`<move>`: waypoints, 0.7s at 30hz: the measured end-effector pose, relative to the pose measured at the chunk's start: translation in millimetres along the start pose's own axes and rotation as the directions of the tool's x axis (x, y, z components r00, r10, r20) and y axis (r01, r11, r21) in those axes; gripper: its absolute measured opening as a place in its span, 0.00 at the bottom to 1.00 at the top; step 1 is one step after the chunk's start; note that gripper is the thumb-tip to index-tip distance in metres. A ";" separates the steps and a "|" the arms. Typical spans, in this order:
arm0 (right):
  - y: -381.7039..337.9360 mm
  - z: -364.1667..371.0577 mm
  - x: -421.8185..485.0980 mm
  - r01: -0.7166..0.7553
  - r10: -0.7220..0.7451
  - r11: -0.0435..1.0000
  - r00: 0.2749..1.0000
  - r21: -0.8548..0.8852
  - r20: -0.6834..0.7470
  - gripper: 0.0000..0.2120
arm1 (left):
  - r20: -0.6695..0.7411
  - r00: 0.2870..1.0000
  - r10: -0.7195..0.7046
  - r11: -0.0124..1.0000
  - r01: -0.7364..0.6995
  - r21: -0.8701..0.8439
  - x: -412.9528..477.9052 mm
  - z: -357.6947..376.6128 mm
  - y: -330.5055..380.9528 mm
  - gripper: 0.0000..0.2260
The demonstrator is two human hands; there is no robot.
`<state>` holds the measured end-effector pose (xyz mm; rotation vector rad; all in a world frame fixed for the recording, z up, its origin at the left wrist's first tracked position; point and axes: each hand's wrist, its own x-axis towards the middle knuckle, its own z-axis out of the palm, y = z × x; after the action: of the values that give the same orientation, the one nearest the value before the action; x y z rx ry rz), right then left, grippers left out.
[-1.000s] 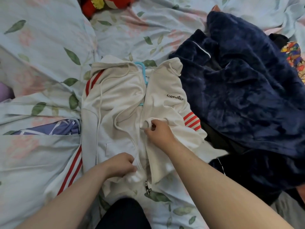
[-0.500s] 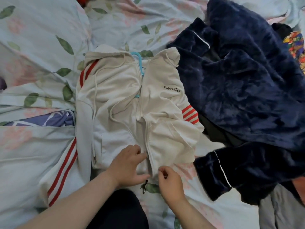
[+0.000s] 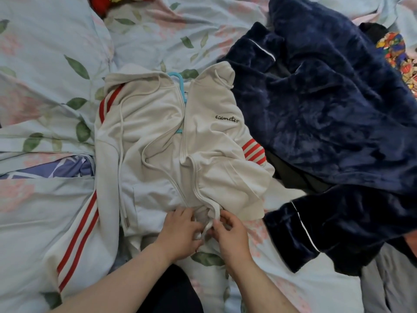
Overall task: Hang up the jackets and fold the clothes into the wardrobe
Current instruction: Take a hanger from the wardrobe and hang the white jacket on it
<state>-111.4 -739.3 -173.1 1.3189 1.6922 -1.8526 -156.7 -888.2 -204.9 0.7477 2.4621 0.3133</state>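
Both hands, left hand (image 3: 180, 233) and right hand (image 3: 230, 236), are pinching the white jacket (image 3: 162, 143)'s bottom hem; a navy fleece robe (image 3: 327, 98) is crowding its right side.

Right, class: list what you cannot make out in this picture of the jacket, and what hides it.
Head view:
blue hanger: mostly inside the white jacket.
zip: bottom end covered by the left hand and right hand.
red toy: cut off by top edge.
dark garment: buried under navy robe.
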 end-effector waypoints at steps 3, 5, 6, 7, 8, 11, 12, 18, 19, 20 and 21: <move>-18.4 -1.7 -4.4 0.030 -0.037 0.996 0.997 0.088 0.070 0.11 | 0.125 0.989 -0.083 0.934 0.121 -0.337 2.4 -22.7 -6.0 0.22; -34.4 -4.2 -11.7 0.056 -0.064 0.990 0.996 0.132 0.056 0.10 | 0.214 0.968 -0.133 0.726 0.242 -0.644 3.1 -47.8 -8.3 0.23; -38.7 -5.3 -14.9 0.082 -0.085 0.989 0.996 0.126 0.021 0.08 | 0.231 0.960 -0.157 0.614 0.278 -0.739 3.4 -58.1 -12.0 0.22; -41.4 -6.9 -19.1 0.112 -0.110 0.990 0.994 0.082 -0.026 0.05 | 0.256 0.950 -0.179 0.513 0.312 -0.800 2.7 -66.6 -15.8 0.21; -41.8 -7.8 -23.6 0.134 -0.132 0.991 0.989 0.020 -0.071 0.04 | 0.292 0.938 -0.189 0.410 0.345 -0.844 1.5 -73.5 -19.5 0.19; -40.1 -3.1 -38.1 0.078 -0.084 0.995 0.993 -0.066 -0.083 0.13 | 0.371 0.913 -0.167 0.128 0.394 -0.910 -2.3 -88.0 -23.5 0.15; -40.4 1.7 -43.9 0.010 -0.012 0.998 0.999 -0.060 -0.030 0.14 | 0.376 0.913 -0.159 0.093 0.393 -0.915 -3.6 -93.0 -22.1 0.14; -48.6 31.1 -55.8 -0.233 0.210 0.952 0.969 0.197 0.131 0.11 | 0.390 0.912 -0.127 0.132 0.406 -0.904 -12.0 -108.4 -13.7 0.08; -51.0 32.9 -55.7 -0.248 0.222 0.936 0.967 0.250 0.129 0.09 | 0.387 0.912 -0.135 0.131 0.404 -0.905 -13.5 -109.6 -13.3 0.10; -53.6 34.5 -56.4 -0.268 0.236 0.914 0.962 0.303 0.140 0.08 | 0.386 0.911 -0.146 0.147 0.406 -0.902 -14.7 -111.9 -12.3 0.12; -55.3 35.6 -57.4 -0.286 0.247 0.895 0.957 0.343 0.155 0.08 | 0.387 0.910 -0.149 0.172 0.410 -0.896 -15.6 -115.1 -10.1 0.11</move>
<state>-136.5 -777.0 -98.5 1.4688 1.0804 -2.0859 -214.8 -912.5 -106.8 -0.2733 1.5611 1.3874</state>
